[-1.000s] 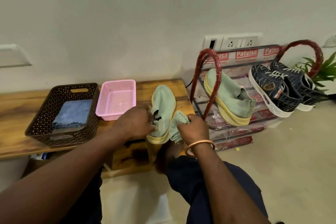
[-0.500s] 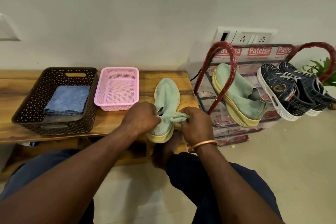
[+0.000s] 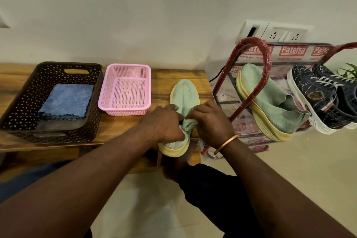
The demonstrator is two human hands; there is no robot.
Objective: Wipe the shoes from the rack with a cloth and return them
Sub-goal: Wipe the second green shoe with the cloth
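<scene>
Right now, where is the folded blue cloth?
In the head view it lies at the left, flat on the bottom of the brown basket on the wooden bench: the blue cloth is just left of the pink basket.

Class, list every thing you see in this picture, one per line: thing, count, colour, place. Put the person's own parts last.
green shoe: 2, pale green with yellow soles, one on the bench, one on the rack
green cloth: 1, pale green, at the bench shoe's opening
sneakers: 2, dark blue with white soles, on the rack
rack: 1, red frame, right of the bench
bench: 1, brown wood, by the wall
brown basket: 1, dark brown, on the bench
blue cloth: 1, blue, in the brown basket
pink basket: 1, pink, beside the brown basket
socket plates: 2, white, on the wall
plant: 1, green, far right
bangle: 1, copper, right wrist
left hand: holds the bench shoe
right hand: grips the green cloth
</scene>
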